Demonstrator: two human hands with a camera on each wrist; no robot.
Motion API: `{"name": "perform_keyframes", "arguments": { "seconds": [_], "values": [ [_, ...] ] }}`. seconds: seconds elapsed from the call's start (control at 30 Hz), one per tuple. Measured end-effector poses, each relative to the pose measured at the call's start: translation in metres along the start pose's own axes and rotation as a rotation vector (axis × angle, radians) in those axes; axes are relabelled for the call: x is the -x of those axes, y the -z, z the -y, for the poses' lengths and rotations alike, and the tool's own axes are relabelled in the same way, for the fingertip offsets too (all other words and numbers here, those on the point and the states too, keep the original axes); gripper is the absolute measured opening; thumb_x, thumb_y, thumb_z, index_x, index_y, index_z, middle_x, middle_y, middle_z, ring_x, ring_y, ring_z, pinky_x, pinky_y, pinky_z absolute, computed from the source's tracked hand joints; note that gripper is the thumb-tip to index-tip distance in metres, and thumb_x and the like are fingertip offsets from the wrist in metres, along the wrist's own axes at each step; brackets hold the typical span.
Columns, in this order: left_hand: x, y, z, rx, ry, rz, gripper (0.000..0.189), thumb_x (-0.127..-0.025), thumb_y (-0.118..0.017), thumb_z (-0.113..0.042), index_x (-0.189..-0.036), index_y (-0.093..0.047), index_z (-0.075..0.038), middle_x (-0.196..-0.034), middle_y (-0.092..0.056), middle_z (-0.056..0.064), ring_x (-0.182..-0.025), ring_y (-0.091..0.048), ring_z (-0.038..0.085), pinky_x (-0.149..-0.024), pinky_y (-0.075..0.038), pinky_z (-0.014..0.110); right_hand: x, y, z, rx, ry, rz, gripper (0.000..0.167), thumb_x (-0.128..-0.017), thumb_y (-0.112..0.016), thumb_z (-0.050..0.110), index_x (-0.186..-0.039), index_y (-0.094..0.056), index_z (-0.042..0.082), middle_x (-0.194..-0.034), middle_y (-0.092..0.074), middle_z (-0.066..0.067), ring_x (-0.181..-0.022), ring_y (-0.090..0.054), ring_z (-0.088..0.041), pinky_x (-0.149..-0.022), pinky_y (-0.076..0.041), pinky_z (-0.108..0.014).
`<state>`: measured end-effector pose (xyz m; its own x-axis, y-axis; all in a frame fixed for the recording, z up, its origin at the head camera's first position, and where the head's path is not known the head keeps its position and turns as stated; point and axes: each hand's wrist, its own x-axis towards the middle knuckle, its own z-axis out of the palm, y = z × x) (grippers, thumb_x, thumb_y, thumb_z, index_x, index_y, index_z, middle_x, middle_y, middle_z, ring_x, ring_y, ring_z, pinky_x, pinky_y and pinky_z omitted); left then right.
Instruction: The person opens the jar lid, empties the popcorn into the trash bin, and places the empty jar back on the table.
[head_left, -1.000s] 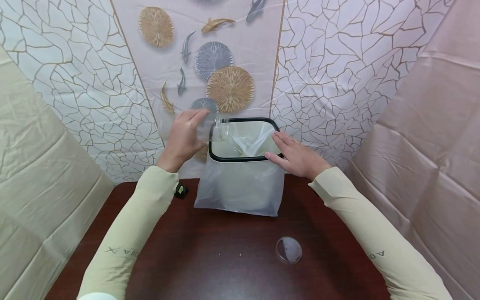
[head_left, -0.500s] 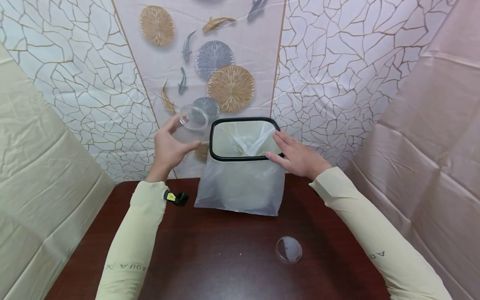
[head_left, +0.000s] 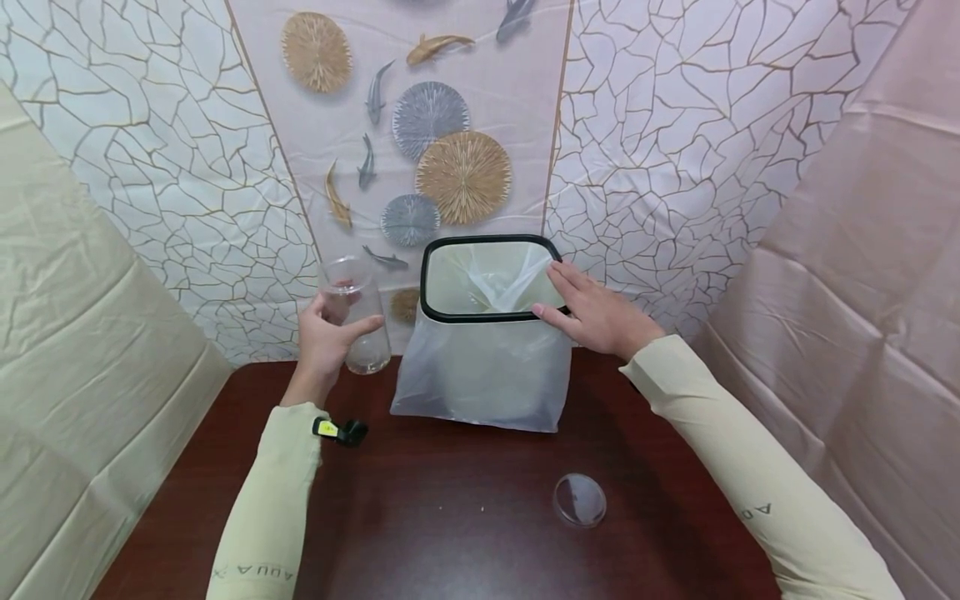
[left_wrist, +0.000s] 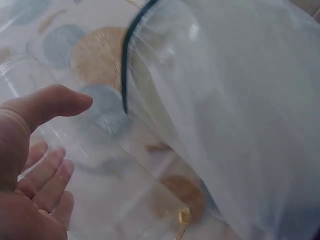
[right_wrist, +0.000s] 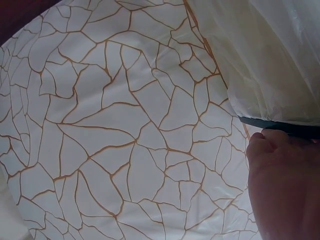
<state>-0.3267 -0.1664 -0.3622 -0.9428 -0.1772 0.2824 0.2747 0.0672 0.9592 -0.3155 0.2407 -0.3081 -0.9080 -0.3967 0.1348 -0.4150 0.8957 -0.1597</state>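
My left hand holds a clear, see-through jar by its side, thumb in front and fingers behind. The jar stands nearly upright, its mouth up, with small bits near its bottom. In the left wrist view the jar slants past the thumb. To its right is a trash bin with a black rim, lined with a whitish plastic bag folded over the outside. My right hand rests on the rim's right front corner with fingers extended. In the right wrist view that hand touches the black rim.
A clear round lid lies on the dark red-brown table, nearer than the bin. Two tiny specks lie left of it. Patterned cloth hangs behind the bin, and beige cloth closes off the sides.
The jar was tipped on its side over the bin. My left hand has drawn it left and down and turned it upright. My right hand has stayed on the rim.
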Motion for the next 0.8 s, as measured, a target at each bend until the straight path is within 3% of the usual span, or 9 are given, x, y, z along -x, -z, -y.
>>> {"name": "perform_keyframes", "arguments": {
  "seconds": [0.23, 0.47, 0.63, 0.8],
  "values": [
    [0.018, 0.009, 0.036, -0.010, 0.098, -0.014, 0.071, -0.079, -0.093, -0.010, -0.143, -0.061, -0.015, -0.144, -0.066, 0.014, -0.128, -0.062, 0.013, -0.114, -0.046, 0.035, -0.001, -0.001, 0.000, -0.007, -0.002, -0.003, 0.092, -0.106, -0.032, 0.071, -0.169, -0.014, 0.007, -0.179, -0.010, -0.015, -0.166, -0.011, -0.035, -0.131, -0.021, -0.057],
    [0.035, 0.016, 0.076, -0.047, 0.101, -0.043, 0.077, -0.076, -0.095, -0.010, -0.145, -0.061, -0.016, -0.142, -0.064, 0.014, -0.122, -0.062, 0.014, -0.100, -0.050, 0.026, -0.001, -0.001, 0.000, -0.025, 0.005, -0.012, 0.091, -0.106, -0.033, 0.070, -0.169, -0.016, 0.007, -0.179, -0.011, -0.015, -0.166, -0.011, -0.035, -0.131, -0.021, -0.057],
    [0.048, 0.017, 0.102, -0.070, 0.108, -0.055, 0.078, -0.074, -0.095, -0.008, -0.144, -0.062, -0.017, -0.134, -0.068, 0.004, -0.115, -0.063, 0.007, -0.094, -0.051, 0.020, 0.000, 0.000, -0.001, -0.036, -0.008, -0.004, 0.092, -0.105, -0.033, 0.071, -0.169, -0.015, 0.007, -0.179, -0.010, -0.016, -0.166, -0.010, -0.035, -0.131, -0.020, -0.058],
    [0.059, 0.016, 0.120, -0.039, 0.105, -0.056, 0.077, -0.073, -0.095, -0.002, -0.141, -0.064, -0.016, -0.127, -0.071, -0.005, -0.114, -0.064, 0.004, -0.094, -0.051, 0.017, 0.000, 0.000, 0.000, -0.043, -0.008, 0.001, 0.092, -0.106, -0.033, 0.071, -0.170, -0.015, 0.008, -0.179, -0.009, -0.015, -0.166, -0.010, -0.034, -0.131, -0.021, -0.057]
  ]
}}
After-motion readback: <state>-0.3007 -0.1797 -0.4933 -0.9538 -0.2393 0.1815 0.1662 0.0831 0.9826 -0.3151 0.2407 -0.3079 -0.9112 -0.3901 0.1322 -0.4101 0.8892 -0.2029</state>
